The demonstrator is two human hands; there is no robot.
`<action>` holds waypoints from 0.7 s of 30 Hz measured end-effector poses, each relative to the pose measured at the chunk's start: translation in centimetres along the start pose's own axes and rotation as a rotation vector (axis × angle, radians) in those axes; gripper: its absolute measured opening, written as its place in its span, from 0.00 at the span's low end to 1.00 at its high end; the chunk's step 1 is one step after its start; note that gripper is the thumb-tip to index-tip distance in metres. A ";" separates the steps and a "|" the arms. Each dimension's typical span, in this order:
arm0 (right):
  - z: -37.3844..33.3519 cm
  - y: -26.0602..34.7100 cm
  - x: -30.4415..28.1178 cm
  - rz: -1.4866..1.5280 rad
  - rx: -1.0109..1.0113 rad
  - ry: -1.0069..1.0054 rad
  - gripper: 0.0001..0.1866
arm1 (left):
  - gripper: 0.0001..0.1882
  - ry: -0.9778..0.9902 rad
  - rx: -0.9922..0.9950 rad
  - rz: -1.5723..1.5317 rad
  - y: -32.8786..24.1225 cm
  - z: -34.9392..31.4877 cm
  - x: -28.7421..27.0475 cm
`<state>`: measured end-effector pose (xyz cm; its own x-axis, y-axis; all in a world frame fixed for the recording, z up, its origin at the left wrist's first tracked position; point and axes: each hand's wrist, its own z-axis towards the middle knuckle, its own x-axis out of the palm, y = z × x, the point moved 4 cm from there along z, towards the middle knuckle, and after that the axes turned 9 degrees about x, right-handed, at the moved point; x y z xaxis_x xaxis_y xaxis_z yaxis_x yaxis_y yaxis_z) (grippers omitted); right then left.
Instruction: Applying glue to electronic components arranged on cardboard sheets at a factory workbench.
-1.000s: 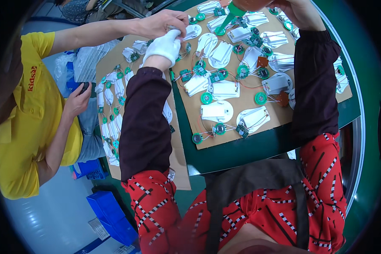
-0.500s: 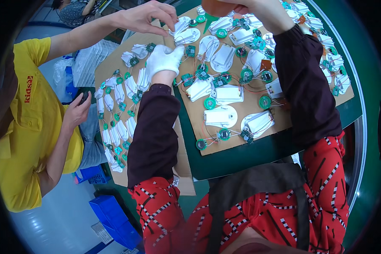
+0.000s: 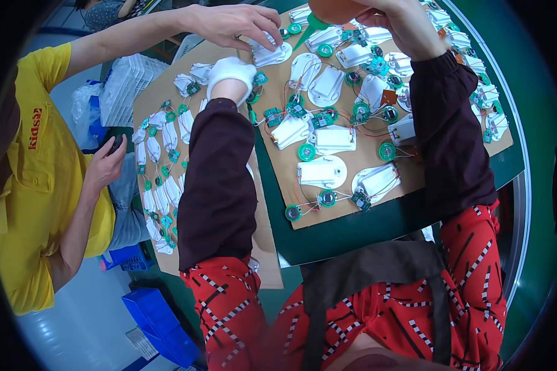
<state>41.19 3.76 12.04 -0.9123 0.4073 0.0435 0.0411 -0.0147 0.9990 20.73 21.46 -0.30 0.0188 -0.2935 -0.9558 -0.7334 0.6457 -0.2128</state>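
Note:
My right hand (image 3: 399, 25), bare, grips an orange squeeze bottle (image 3: 331, 11) at the top edge; its green tapered nozzle (image 3: 310, 29) points down over the parts. My left hand (image 3: 232, 75), in a white glove, is over the far end of the left cardboard sheet (image 3: 263, 247), beside a small green circuit board (image 3: 260, 78). Its fingers are hidden behind the back of the hand. Just beyond it, a co-worker's hand (image 3: 244, 26) touches a white plastic housing (image 3: 272, 57). More white housings (image 3: 334, 140) with wired green boards and round green-rimmed parts (image 3: 306, 152) lie on the right cardboard sheet (image 3: 346, 213).
Rows of slimmer white housings (image 3: 169, 136) cover the left sheet. A person in a yellow shirt (image 3: 62, 179) sits at the left, a small dark object (image 3: 116, 144) in the other hand. Blue bins (image 3: 161, 328) stand on the floor; white crates (image 3: 127, 86) are stacked behind.
My left hand has drawn left and slightly nearer, its fingers turning out of sight. The bottle has shifted slightly right with my right hand. The co-worker's hand has reached right onto a white housing.

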 end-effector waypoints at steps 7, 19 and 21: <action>-1.4 0.5 3.5 0.085 -0.048 0.157 0.27 | 0.15 -0.002 -0.253 -1.050 0.6 -2.7 1.0; -0.8 -0.5 7.1 -0.509 -0.231 0.007 0.27 | 0.16 -0.147 0.074 -0.051 -0.9 -3.5 -0.9; 0.1 -2.2 7.3 -0.367 -0.247 0.015 0.29 | 0.16 -0.163 0.062 -0.058 -0.6 -3.6 -0.7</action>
<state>34.50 6.82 10.18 -0.8544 0.4128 -0.3157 -0.3831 -0.0900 0.9193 18.75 18.74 1.24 0.1736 -0.2164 -0.9607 -0.6848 0.6745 -0.2757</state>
